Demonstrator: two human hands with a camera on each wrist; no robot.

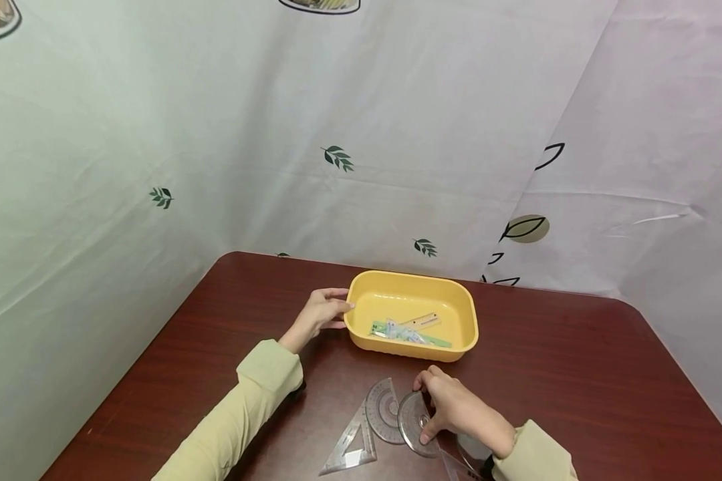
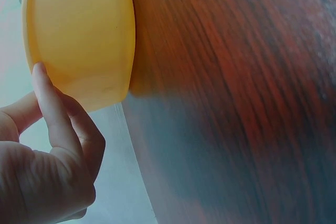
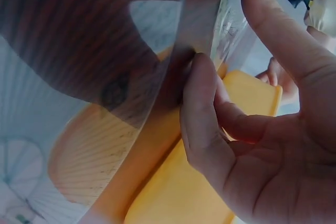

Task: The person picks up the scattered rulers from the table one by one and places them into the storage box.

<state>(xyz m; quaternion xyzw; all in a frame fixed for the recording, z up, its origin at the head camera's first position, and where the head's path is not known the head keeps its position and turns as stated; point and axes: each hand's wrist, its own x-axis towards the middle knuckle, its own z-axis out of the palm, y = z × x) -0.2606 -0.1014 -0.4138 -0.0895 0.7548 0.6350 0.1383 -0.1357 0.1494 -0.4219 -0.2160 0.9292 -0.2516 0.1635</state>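
My left hand grips the left end of a yellow plastic tray, thumb over its rim and fingers outside. The left wrist view shows a fingertip against the tray's side. My right hand pinches a clear protractor by its edge, between thumb and fingers, just in front of the tray. Left of it lie a second clear protractor and a clear set square. Under the right wrist another clear rounded piece and a clear pointed piece are partly hidden.
Inside the tray lie a green ruler, a pale yellow ruler and a small clear-wrapped item. The dark red wooden table has rounded far corners. White printed cloth hangs behind it and on both sides.
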